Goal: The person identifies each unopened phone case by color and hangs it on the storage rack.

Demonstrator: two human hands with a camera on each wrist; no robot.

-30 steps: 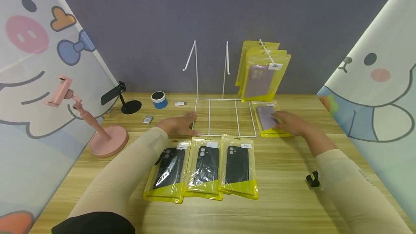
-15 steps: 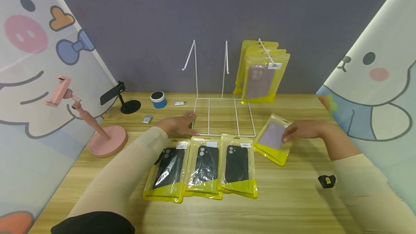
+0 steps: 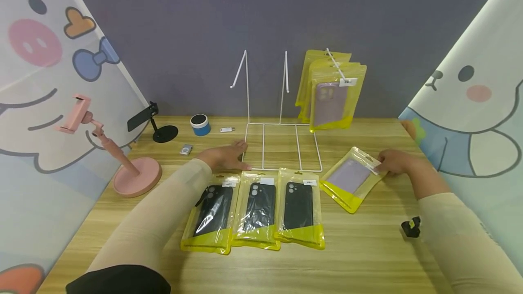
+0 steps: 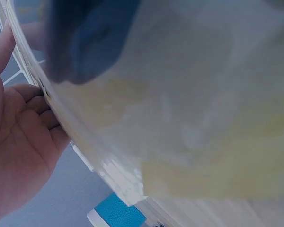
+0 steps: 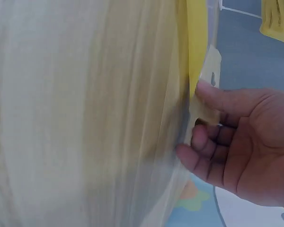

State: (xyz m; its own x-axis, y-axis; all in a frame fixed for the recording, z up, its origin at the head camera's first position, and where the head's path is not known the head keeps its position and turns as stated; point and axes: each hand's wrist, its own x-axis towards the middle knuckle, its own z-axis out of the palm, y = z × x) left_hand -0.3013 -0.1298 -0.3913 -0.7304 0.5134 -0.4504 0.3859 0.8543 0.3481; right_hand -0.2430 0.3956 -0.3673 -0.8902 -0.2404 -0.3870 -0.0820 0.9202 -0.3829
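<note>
A: Where's the purple pouch (image 3: pixel 349 176), and what has it?

B: Right part of the table (image 3: pixel 261 273), just beyond the rack (image 3: pixel 298 148)'s front right corner, short of the table's right edge; right grip (image 3: pixel 395 162) pinches one corner of its top flap (image 5: pixel 209 70), thumb on one face, fingers curled behind.

A: Left grip (image 3: pixel 224 157)?

B: At the left side of the rack base, thumb by its front left corner; can't tell if it's closed round the wire.

A: What could bite us?

B: Off-centre pinch, I'd say; lifted by one corner, the pouch could twist and sag; slick film might slide out if the thumb eases; flap may crease near the hole (image 5: pixel 213 79).

A: Neighbours?

B: Its lower left corner sits just beside the rightmost black pouch (image 3: pixel 299 205); a drag leftward could hook it and skew that row; can't tell if they touch; a high, careless swing could also knock the hung pouches (image 3: pixel 330 103) on the right hook.

A: How does it look?

B: Clear film, bright yellow band at the bottom, lilac case (image 3: pixel 348 174) showing through; white label (image 3: pixel 372 169) near the top, partly under the fingers; skewed, top toward the table's back right corner; can't tell how much of it bears on the table.
</note>
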